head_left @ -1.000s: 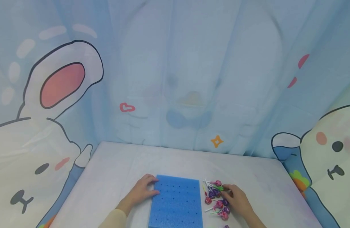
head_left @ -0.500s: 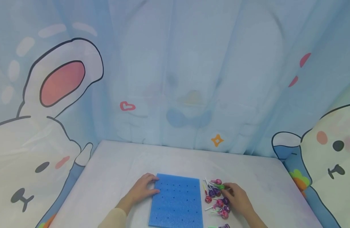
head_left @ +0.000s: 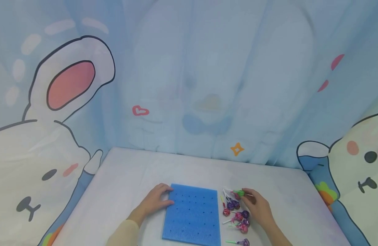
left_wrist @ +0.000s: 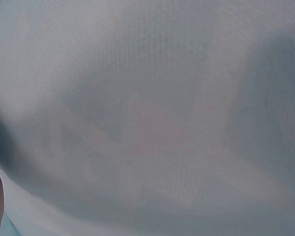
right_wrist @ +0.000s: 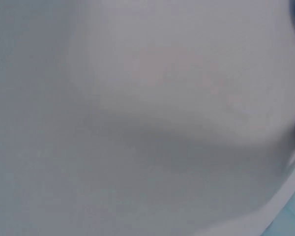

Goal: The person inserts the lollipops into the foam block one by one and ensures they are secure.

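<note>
A flat blue foam board (head_left: pixel 182 217), dotted with rows of small dark holes, lies on the table in the head view. My left hand (head_left: pixel 153 201) rests at the board's upper left edge, its thumb and fingertips spread apart along that edge. To the right of the board, my right hand (head_left: pixel 259 207) pinches a green-wrapped lollipop (head_left: pixel 239 193) by its head, between thumb and forefinger. A pile of wrapped lollipops (head_left: pixel 238 216) in red, pink and purple lies just left of this hand, sticks pointing mostly left. In the right wrist view only slivers of dark wrappers show at the right edge.
One purple lollipop (head_left: pixel 245 242) with a green stick lies apart, nearer the front. The white-covered table (head_left: pixel 139 164) ends at the back against a light blue curtain (head_left: pixel 164 68) with cartoon rabbits. Both wrist views show mainly the pale tabletop.
The right hand has shifted slightly, with the green lollipop in its fingers moving up beside a pink one. The left hand stays at the board; the head view has tilted a little downward.
</note>
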The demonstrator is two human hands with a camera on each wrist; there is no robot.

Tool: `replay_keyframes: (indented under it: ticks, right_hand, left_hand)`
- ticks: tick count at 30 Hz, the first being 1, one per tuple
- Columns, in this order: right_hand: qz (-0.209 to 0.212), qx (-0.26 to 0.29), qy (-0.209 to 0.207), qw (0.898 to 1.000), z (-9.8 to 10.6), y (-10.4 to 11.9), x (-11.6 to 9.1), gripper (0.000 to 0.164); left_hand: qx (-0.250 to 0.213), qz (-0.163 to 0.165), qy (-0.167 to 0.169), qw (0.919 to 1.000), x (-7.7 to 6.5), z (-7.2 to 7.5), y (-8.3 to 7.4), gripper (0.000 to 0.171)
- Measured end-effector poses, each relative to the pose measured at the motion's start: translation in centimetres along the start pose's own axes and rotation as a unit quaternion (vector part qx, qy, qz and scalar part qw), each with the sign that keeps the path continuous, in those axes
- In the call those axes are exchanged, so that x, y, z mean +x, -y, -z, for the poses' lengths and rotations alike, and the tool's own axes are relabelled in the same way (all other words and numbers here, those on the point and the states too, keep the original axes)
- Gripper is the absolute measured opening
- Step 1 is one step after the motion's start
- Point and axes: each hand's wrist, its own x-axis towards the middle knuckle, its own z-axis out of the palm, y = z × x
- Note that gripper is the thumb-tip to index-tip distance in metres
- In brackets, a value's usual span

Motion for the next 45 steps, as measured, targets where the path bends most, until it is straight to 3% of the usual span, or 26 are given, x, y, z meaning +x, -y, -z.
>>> replay_keyframes:
  ticks: [9,20,28,35,45]
  right_hand:
    - [-0.04,0.101,0.017,0.994,0.1,2.7,0.0,0.043]
    - [-0.02,0.128,-0.004,0.992,-0.6,3.6,0.1,0.042]
    - [-0.041,0.145,0.002,0.988,-0.9,4.3,0.2,0.044]
    - [-0.024,0.165,-0.021,0.986,-1.4,5.7,0.2,0.042]
    - [-0.021,0.214,-0.001,0.977,-2.1,8.0,0.9,0.044]
  left_hand:
    - [-0.002,-0.01,-0.006,0.9999,-0.1,0.1,-0.2,0.048]
    - [-0.001,-0.027,-0.019,0.9994,-0.2,-0.1,-0.1,0.047]
    - [-0.012,-0.011,-0.012,0.9998,-0.1,-0.2,0.1,0.048]
    - [-0.009,-0.006,-0.01,0.9999,-0.2,-0.1,0.1,0.048]
    - [-0.013,0.004,-0.004,0.9999,-0.2,-0.1,-0.1,0.048]
